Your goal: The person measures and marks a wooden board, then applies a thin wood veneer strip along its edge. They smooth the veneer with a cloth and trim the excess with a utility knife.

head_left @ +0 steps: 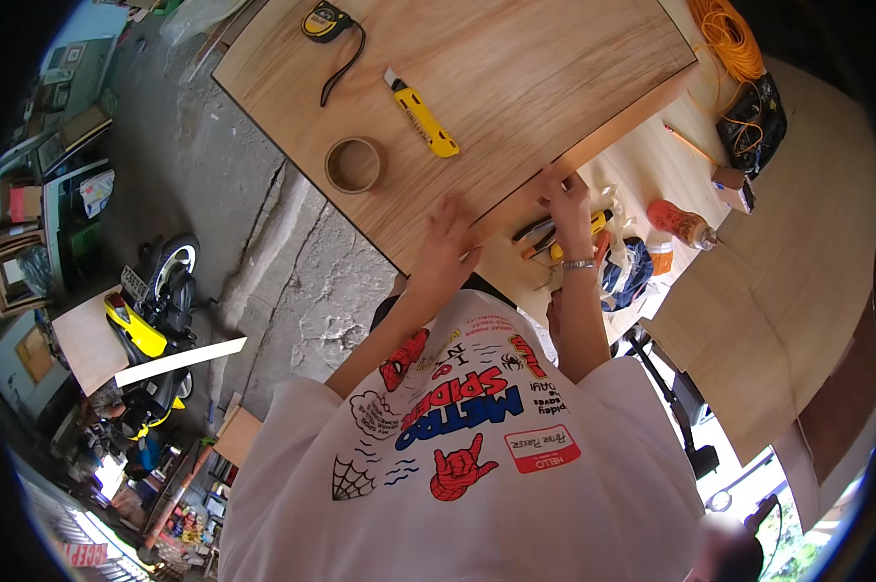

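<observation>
A wood-grained board (516,87) with dark edges lies before me. My left hand (443,250) rests on its near corner, palm down, fingers stretched out. At the board's right edge is my right hand (566,199), its fingers bent and brought together there; anything thin between them is too small to make out. A roll of brown tape (375,163) lies left of my left hand. Farther off are a yellow utility knife (423,121), its blade out, and a tape measure (324,21) with a black strap. Yellow-and-black pliers (538,242) lie beside my right wrist.
Right of the board, a lower wooden surface holds a red-orange bottle (679,222), a pencil (688,143), a small box (733,189) and coiled orange cord (727,44). A large plywood sheet (778,262) stands farther right. Across the concrete floor (239,175) is a yellow-and-black motorcycle (147,335).
</observation>
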Motion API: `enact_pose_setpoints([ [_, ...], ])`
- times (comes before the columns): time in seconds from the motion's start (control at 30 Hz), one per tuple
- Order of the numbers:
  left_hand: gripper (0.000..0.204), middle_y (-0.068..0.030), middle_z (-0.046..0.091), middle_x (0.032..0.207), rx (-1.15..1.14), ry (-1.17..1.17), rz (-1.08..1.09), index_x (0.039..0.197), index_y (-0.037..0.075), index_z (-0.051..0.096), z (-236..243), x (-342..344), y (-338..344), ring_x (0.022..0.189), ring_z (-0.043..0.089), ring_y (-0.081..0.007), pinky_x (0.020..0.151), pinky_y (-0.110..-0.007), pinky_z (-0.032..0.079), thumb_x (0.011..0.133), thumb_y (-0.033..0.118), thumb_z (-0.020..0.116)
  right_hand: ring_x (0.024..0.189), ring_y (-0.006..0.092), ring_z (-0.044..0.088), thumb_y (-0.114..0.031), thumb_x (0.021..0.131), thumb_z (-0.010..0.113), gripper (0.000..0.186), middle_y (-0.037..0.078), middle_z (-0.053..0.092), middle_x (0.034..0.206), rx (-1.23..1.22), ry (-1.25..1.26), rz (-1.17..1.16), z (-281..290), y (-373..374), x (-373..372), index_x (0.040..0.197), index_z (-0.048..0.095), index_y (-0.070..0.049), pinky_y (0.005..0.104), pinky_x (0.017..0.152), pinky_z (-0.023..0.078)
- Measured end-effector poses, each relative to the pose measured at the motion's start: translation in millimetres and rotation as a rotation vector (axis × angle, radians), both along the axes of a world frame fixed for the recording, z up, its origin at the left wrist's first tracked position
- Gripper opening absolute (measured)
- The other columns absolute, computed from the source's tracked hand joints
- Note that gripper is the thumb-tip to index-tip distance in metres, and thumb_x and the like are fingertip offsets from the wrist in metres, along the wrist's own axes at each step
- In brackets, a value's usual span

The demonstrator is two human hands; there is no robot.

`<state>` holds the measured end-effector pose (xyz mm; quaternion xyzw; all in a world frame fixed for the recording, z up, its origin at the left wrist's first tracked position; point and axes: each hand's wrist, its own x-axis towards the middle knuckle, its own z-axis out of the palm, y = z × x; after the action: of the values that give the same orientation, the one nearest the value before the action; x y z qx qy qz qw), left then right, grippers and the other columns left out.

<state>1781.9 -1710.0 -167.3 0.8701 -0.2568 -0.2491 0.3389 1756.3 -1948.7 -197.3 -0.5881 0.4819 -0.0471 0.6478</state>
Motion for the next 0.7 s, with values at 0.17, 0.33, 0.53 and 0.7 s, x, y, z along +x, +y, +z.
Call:
enact_pose_setpoints([
  [0.17,0.02,-0.0294,0.039,0.156,0.103,-0.115,0.022,0.102,-0.001,0.064,16,-8,54,0.148,0.033,-0.0479,0.118,-0.061,0.031,0.088,0.01,0.072,0.078,0.0129,0.065,-0.034,0.097,0.069,0.037,0.005,0.069,0.093,-0.055,0.128,0.152,5,22,1,0.106,0.069,0.002,0.0302,0.072,0.057],
  [0.33,0.017,-0.0254,0.047,0.152,0.001,-0.158,0.006,0.099,0.001,0.065,8,-18,86,0.142,0.043,-0.045,0.116,-0.057,0.037,0.088,0.01,0.073,0.083,0.0151,0.069,-0.031,0.101,0.066,0.034,0.006,0.07,0.096,0.05,-0.123,-0.01,-6,49,-15,0.112,0.065,0.002,0.0307,0.073,0.059],
  [0.53,0.013,-0.0173,0.064,0.129,-0.069,-0.164,0.183,0.09,0.003,0.066,11,-10,110,0.111,0.063,-0.0386,0.092,-0.047,0.053,0.085,0.01,0.075,0.084,0.0191,0.073,-0.017,0.102,0.063,0.024,0.012,0.071,0.098,0.146,-0.232,-0.102,-28,74,-35,0.109,0.063,0.006,0.0315,0.077,0.062],
  [0.7,0.015,-0.015,0.068,0.12,-0.077,-0.22,0.118,0.089,0.005,0.066,12,-5,121,0.107,0.066,-0.0365,0.088,-0.045,0.054,0.084,0.012,0.078,0.082,0.0207,0.075,-0.007,0.096,0.066,0.018,0.015,0.072,0.092,0.062,-0.213,-0.135,-41,87,-24,0.102,0.063,0.009,0.031,0.07,0.064],
])
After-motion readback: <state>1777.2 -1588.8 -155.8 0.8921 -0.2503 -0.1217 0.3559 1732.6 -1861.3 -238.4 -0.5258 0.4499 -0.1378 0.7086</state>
